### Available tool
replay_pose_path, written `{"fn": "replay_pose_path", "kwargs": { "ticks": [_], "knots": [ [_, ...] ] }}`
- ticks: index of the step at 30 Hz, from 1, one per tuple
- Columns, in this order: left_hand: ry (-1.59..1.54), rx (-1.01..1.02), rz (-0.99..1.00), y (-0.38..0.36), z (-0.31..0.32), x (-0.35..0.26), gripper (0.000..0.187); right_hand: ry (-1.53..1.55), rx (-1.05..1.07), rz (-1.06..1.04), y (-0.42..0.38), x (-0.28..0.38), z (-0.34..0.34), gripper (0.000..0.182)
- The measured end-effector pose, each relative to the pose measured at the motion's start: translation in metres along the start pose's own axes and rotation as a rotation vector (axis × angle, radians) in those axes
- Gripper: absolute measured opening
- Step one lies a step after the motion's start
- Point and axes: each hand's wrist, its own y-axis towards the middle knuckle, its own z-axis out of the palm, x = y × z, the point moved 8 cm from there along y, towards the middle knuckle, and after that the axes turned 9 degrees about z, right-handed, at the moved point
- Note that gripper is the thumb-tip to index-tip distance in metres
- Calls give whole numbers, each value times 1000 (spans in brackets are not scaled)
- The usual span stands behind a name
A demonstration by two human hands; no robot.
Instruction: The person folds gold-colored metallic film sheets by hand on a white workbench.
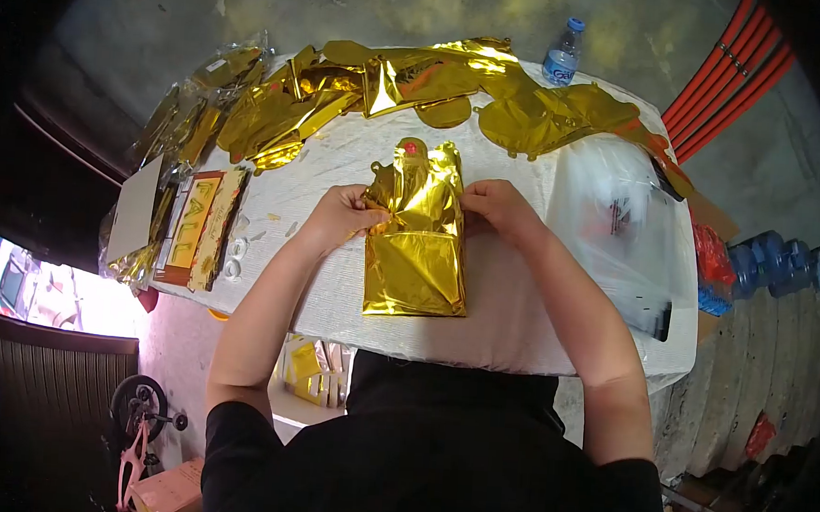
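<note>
A folded gold foil balloon (416, 273) lies flat on the white-covered table in front of me, its top end uneven with small tabs and a red spot. My left hand (345, 217) is closed at its upper left edge, thumb on top of the foil. At the upper right edge, my right hand (496, 208) pinches the foil between thumb and fingers. The lower half of the folded foil is smooth and rectangular, with a crease across the middle.
More flat gold foil balloons (519, 123) lie along the table's far edge. A water bottle (560, 55) stands behind them. Clear plastic bags (607, 220) are stacked at right. Packaged cards (194, 226) and small white ribbon rolls (234, 258) sit at left.
</note>
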Motion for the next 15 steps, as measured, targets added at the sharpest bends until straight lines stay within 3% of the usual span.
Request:
{"fn": "replay_pose_path", "kwargs": {
  "ticks": [7, 15],
  "knots": [
    [98, 3, 6, 2, 0, 4, 9, 55, -42, 113, -8, 1, 2, 23],
    [50, -3, -6, 0, -1, 1, 12, -263, 24, 35, 5, 2, 3, 23]
  ]
}}
